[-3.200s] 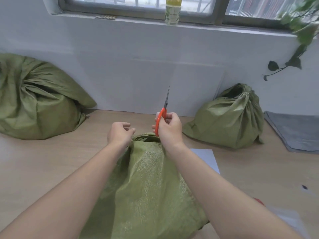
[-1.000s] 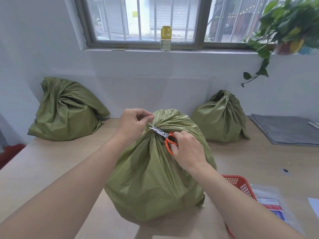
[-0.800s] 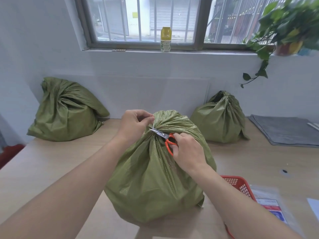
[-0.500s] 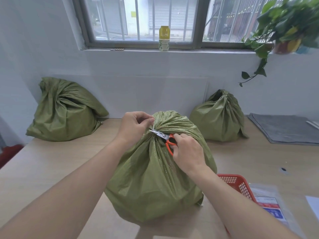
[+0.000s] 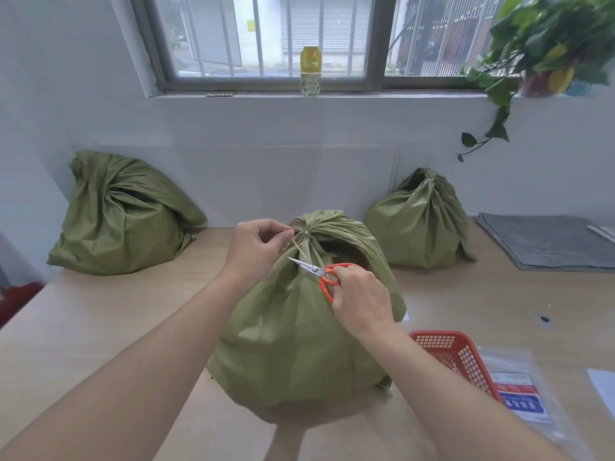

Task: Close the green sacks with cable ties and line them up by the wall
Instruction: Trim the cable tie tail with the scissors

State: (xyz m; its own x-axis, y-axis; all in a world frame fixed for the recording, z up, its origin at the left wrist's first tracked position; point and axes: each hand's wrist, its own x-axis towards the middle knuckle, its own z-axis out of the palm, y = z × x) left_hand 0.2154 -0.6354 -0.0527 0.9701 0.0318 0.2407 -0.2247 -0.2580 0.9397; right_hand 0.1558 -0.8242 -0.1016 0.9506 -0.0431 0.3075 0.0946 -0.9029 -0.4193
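Soft daylight enters through the window; shadows on the table are faint; wide-angle bending at edges; plant slightly blurred

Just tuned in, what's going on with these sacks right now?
A person is finishing the closest green woven sack on the wooden table. The left hand pinches the loose end of the pale cable tie around the sack's gathered neck. The right hand holds orange-handled scissors, blades just beside that end. The left green sack and right green sack, both gathered shut, sit against the white wall.
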